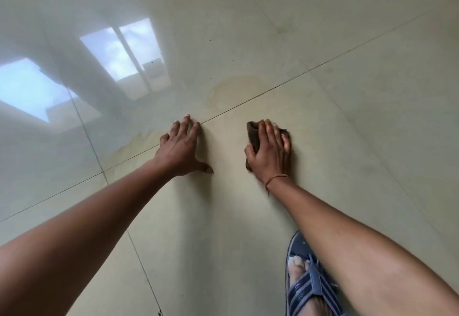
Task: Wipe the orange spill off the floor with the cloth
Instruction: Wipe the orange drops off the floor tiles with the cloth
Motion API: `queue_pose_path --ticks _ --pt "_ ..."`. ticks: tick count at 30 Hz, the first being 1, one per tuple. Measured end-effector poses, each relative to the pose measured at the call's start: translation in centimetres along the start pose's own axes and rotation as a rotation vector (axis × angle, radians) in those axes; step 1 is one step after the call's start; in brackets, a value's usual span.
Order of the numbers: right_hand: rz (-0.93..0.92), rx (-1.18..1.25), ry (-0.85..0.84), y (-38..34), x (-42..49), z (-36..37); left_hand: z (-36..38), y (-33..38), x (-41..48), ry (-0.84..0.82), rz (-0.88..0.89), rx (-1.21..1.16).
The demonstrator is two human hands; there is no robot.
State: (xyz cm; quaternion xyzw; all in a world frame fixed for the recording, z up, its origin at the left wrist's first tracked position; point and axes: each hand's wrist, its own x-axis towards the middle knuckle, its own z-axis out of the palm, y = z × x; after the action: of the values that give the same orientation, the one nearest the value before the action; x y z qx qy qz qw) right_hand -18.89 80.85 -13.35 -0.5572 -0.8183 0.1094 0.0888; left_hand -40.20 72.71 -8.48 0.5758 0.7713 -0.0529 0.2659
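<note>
While I look down at the floor [347,107], the spill [233,89] shows as a faint, pale orange stain on the glossy cream tiles, its edge a slightly darker ring. It lies across a grout line, just beyond both hands, and a thinner smear of the same tint [134,142] trails off to the left, beside my left wrist. The colour is weak; I can only trace its outline in places.

The cloth [253,134] is small, dark brown and crumpled, bunched on the floor near the middle of the scene, on the near side of the grout line from the main stain. No writing or labels can be read anywhere.

My right hand [269,152] lies on top of the cloth, fingers curled over it and gripping it against the tile, so that only its left edge and a far-right corner stick out. A thin orange band [275,179] circles that wrist. My left hand [180,149] holds nothing: it is spread open, palm flat on the floor, fingertips touching the grout line and thumb splayed to the right. The two hands are near one another but apart.

At the near right, a foot in a blue strapped sandal [308,283] stands on the tile, partly hidden by my right forearm. Window reflections [124,52] shine in the floor at the far left.
</note>
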Motion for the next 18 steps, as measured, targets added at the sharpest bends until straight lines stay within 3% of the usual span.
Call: queue_pose_path --ticks 1,2,5,7,11,14,18 --pt "0.049 0.014 0.027 -1.3 0.0 0.4 0.0 -0.7 -0.1 0.022 -0.015 -0.009" --pt "-0.018 0.052 0.003 -3.1 -0.5 0.8 -0.1 -1.6 -0.4 0.046 -0.045 -0.019" --pt "-0.455 0.055 -0.159 -7.0 -3.3 1.8 -0.4 -3.2 -1.6 0.090 -0.130 -0.054" --pt "-0.520 0.076 -0.246 -8.2 -3.6 1.2 -0.2 -3.2 -3.3 0.079 -0.195 -0.108" --pt "-0.205 0.395 -0.520 -11.1 -4.1 -5.5 -1.2 -1.5 -10.5 -0.005 -0.333 -0.257" --pt "0.115 0.638 -0.540 -14.1 -4.8 -14.0 -5.0 1.2 -16.5 -0.057 -0.342 -0.368" --pt "0.347 0.930 -0.542 -20.1 -5.0 -30.3 -18.8 5.6 -24.5 -0.052 -0.446 -0.912"
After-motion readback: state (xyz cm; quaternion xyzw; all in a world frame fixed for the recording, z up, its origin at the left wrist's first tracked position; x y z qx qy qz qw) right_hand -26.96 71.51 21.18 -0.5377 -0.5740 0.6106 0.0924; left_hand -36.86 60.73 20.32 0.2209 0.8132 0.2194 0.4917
